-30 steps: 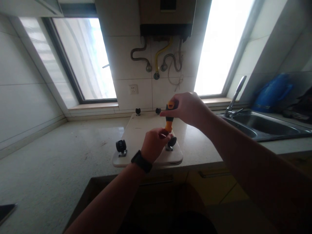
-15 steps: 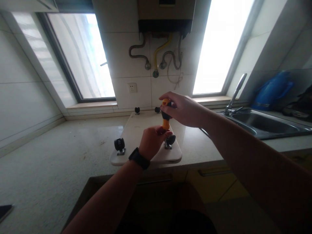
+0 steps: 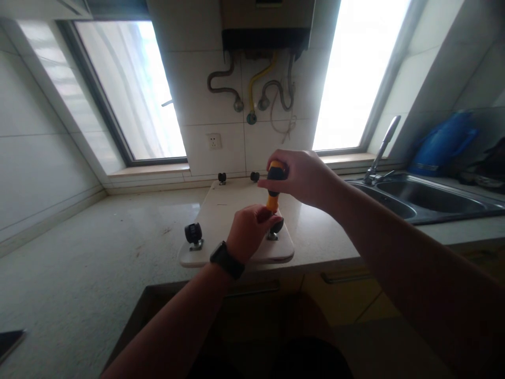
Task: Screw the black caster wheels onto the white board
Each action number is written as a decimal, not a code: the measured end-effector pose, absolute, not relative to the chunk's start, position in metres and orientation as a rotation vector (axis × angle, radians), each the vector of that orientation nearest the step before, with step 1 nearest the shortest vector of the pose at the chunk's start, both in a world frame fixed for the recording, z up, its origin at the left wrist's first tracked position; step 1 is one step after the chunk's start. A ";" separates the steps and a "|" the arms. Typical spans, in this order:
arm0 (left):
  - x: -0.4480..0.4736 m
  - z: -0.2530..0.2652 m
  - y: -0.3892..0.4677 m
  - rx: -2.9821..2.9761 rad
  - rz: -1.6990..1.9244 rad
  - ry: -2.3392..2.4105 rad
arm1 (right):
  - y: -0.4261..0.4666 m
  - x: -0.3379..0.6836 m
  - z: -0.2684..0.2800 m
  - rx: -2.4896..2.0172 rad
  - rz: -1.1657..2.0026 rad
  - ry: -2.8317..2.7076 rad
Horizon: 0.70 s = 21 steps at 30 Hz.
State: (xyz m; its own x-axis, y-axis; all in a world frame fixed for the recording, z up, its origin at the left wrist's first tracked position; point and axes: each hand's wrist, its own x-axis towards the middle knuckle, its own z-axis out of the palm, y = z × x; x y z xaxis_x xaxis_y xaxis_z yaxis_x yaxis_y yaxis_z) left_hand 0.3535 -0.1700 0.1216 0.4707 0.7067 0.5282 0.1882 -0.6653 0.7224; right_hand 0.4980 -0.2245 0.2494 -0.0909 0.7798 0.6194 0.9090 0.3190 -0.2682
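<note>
My right hand (image 3: 295, 172) is closed around the yellow-and-black handle of a screwdriver (image 3: 273, 202), which stands nearly upright. Just below the handle, my left hand (image 3: 251, 227) pinches at the shaft with thumb and fingertips. Those fingers hide most of the shaft and the tip. Right beside them is a black caster wheel (image 3: 278, 226) on a metal plate, at the near right corner of a white board (image 3: 216, 213). Another caster (image 3: 193, 233) stands at the near left corner. Two more casters, a left one (image 3: 222, 178) and a right one (image 3: 254, 177), stand at the far end.
The board lies on a speckled countertop (image 3: 130, 237), its near end by the front edge. To the right are a steel sink (image 3: 430, 197) with a faucet (image 3: 382, 150) and a blue jug (image 3: 444, 145). A water heater (image 3: 266, 21) with pipes hangs on the wall. A dark flat object (image 3: 10, 342) lies lower left.
My right hand has shifted slightly right and rolled around the screwdriver handle. The handle has moved a little right and down. My left hand has moved slightly right.
</note>
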 end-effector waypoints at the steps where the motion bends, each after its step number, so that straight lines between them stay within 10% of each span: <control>1: 0.353 0.121 -0.170 2.135 1.155 0.742 | -0.225 0.495 0.250 -1.525 -0.270 -1.885; 10: 0.352 0.115 -0.172 2.080 1.149 0.705 | -0.222 0.486 0.252 -1.828 -0.648 -1.789; 21: 0.348 0.114 -0.168 2.053 1.154 0.669 | -0.213 0.512 0.255 -1.256 0.210 -2.118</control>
